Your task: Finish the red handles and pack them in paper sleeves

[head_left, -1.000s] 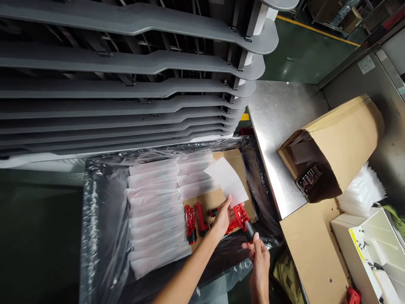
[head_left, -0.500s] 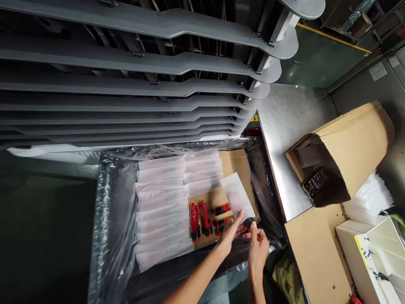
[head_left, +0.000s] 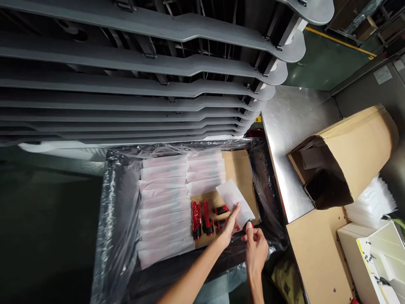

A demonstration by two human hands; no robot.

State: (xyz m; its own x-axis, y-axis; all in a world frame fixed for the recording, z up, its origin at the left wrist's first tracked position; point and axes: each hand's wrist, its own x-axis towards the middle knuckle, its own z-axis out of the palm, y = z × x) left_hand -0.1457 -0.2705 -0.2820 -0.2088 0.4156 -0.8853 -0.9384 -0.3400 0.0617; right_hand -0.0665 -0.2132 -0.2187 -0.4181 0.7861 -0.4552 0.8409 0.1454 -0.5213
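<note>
A white translucent sleeve bag is gripped along its lower left side by my left hand. My right hand pinches at the bag's lower right mouth, where a red and black part shows only a little between the fingers; most of it is hidden. Left of my hands, on a brown cardboard sheet, lie an upright red and black part, another like it, and shorter red and black parts. Several white bagged pieces lie in two columns farther left.
Black plastic film lines the bin around the cardboard. Grey stacked panels stand behind it. On the metal bench at right sit a cardboard box with a phone inside, a stack of white bags and a white tray.
The bag has tilted further to the left, and the part at its mouth shows less than before. The phone screen has gone dark. The view has shifted slightly.
</note>
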